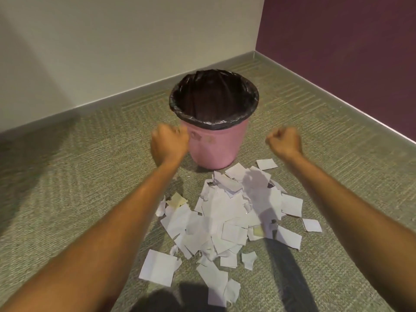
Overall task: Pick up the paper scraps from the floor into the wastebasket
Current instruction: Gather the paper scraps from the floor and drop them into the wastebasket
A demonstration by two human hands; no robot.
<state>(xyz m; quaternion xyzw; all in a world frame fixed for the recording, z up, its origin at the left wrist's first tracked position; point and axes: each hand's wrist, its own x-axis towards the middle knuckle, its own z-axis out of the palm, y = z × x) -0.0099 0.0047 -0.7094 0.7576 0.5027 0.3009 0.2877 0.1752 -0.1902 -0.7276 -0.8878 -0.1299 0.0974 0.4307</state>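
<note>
A pink wastebasket (216, 147) lined with a black bag stands on the carpet near the room's corner. In front of it lies a heap of white paper scraps (227, 217), with a few loose pieces around it. My left hand (168, 143) is curled into a fist just left of the basket's side, slightly blurred, with nothing visible in it. My right hand (284, 141) is also a fist, to the right of the basket and above the far edge of the heap, holding nothing that I can see. Both forearms reach forward over the scraps.
Green-grey carpet (90, 176) covers the floor. A cream wall (112, 41) with a grey baseboard runs behind the basket and a purple wall (349, 52) closes the right side. My dark-clothed knees (180, 300) show at the bottom edge.
</note>
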